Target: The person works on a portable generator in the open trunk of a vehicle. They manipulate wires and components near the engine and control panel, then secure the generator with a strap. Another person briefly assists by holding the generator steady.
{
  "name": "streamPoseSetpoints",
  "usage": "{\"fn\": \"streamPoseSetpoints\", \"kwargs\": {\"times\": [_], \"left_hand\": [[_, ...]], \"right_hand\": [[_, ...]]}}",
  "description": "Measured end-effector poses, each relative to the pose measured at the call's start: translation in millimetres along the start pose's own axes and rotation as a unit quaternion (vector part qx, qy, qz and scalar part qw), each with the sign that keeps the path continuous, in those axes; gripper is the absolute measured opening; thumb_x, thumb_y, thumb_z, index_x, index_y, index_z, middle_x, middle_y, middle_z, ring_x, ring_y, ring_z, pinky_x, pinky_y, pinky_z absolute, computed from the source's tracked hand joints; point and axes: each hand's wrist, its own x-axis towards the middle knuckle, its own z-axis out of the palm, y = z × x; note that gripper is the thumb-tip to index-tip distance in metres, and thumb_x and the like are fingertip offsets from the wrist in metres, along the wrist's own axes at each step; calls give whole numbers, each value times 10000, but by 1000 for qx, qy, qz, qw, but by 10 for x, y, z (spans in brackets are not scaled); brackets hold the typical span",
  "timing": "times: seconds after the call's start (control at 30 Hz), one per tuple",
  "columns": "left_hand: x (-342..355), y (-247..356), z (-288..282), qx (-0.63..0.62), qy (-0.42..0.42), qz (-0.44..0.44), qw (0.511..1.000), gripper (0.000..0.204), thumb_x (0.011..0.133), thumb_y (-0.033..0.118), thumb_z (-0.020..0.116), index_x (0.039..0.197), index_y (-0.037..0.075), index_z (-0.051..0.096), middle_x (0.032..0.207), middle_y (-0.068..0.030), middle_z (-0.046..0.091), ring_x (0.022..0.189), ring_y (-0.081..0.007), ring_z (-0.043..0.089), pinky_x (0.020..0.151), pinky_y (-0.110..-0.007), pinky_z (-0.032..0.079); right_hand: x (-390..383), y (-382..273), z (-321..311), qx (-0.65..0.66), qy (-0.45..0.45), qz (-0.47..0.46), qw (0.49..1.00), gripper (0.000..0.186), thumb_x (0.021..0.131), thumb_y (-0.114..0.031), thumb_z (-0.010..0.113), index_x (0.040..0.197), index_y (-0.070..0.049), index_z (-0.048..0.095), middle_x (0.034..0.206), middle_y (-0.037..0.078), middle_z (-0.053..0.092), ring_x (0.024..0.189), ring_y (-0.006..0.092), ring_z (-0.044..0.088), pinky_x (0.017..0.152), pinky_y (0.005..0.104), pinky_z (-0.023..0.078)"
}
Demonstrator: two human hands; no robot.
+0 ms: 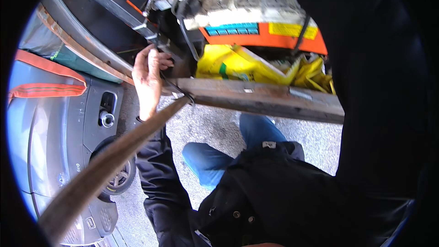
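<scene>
dark cord [176,88] beside left hand [149,69], brown pole [112,159] below

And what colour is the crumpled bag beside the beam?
The bag is mostly yellow, best seen in the head view.

Speckled grey pavement [315,148], grey car [59,132] standing at left (one wheel [121,180] showing), bright outdoor daylight

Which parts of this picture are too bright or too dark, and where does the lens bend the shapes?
In the head view, the pavement is very bright, nearly washed out, and the left hand is strongly lit; in the same view, the right sleeve is so dark that its folds hardly show; in the head view, the grey car seems to bow near the left rim.
</scene>
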Motion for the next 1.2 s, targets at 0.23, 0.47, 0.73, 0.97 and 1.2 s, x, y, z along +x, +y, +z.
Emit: {"fn": "streamPoseSetpoints", "kwargs": {"times": [0.23,0.47,0.73,0.97,1.2], "left_hand": [[-202,-279,-33,21,-29,23,999,427,1104,344,521,1198,-62,614,924,-115,745,859,-154,681,841,-297,534],[-176,-542,147,-21,-54,82,995,455,1113,360,487,1197,-62,635,873,-117,752,818,-155,694,807,-281,536],[-266,-387,29,63,-17,59,996,409,1095,338,541,1170,-45,662,826,-75,744,807,-132,687,821,-283,534],[-295,-403,5,52,-20,46,997,356,1061,328,599,1133,-17,649,813,-49,716,707,-82,613,670,-261,490],[-306,-421,-21,35,-20,44,998,357,1057,312,608,1178,-23,631,830,-51,718,755,-101,639,735,-273,509]], "right_hand": [[-1324,-1159,-979,101,56,-34,993,117,878,-162,652,910,-64,707,856,139,721,776,305,722,662,439,574],[-2527,-2368,-986,127,-30,-20,991,108,884,-139,648,850,-36,656,759,124,703,673,300,720,589,417,576],[-3108,-3087,-275,100,30,130,986,273,770,-211,807,955,-50,687,938,93,626,908,262,682,771,349,584],[-3100,-3246,-80,80,71,181,978,139,808,-167,726,876,-62,666,894,84,626,935,254,675,763,348,586],[-3120,-3259,-3,111,126,195,966,123,792,-135,695,858,-55,630,882,91,607,898,273,668,761,353,579]]}}
